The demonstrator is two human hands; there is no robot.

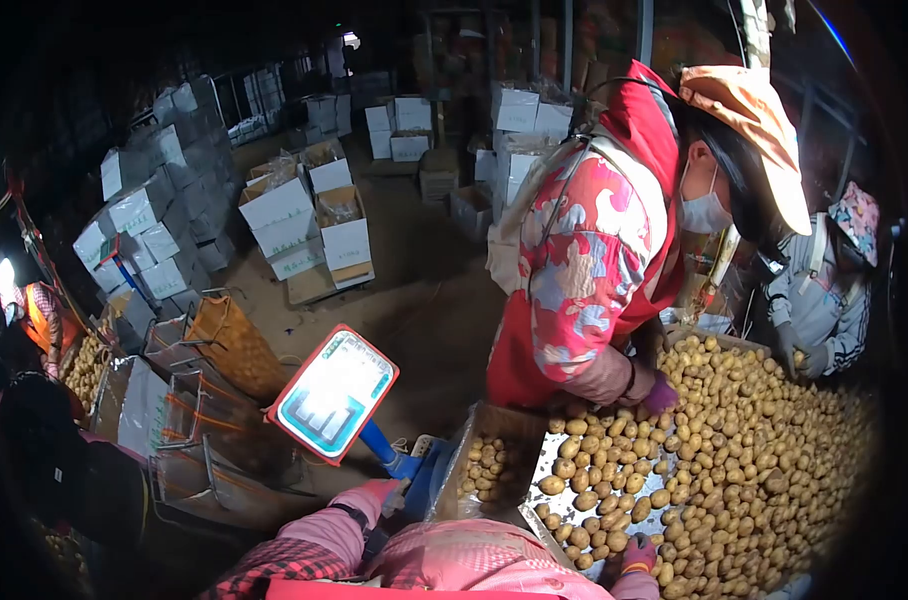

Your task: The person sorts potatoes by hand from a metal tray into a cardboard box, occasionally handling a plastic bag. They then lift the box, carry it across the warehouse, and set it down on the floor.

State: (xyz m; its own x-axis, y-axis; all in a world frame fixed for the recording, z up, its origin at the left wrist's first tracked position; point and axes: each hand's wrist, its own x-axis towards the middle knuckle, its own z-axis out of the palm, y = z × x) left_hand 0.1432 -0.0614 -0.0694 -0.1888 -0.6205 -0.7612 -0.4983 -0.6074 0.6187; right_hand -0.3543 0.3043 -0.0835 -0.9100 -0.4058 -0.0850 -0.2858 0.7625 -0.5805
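My right hand, in a pink and grey glove, lies at the near edge of the potatoes, its fingers partly spread against them. Small and blurred, it does not show clearly what it touches. My left hand is low beside the blue post of a weighing scale, and its fingers are mostly hidden. A lit display with a red and white frame tops the post. Right of the post stands an open carton with potatoes inside. Potatoes also lie loose on a pale sorting surface.
Opposite me a person in a red patterned jacket bends over the pile, a purple-gloved hand among the potatoes. Another person works at the far right. White cartons stand on the floor; more are stacked at left. Metal-framed racks stand left.
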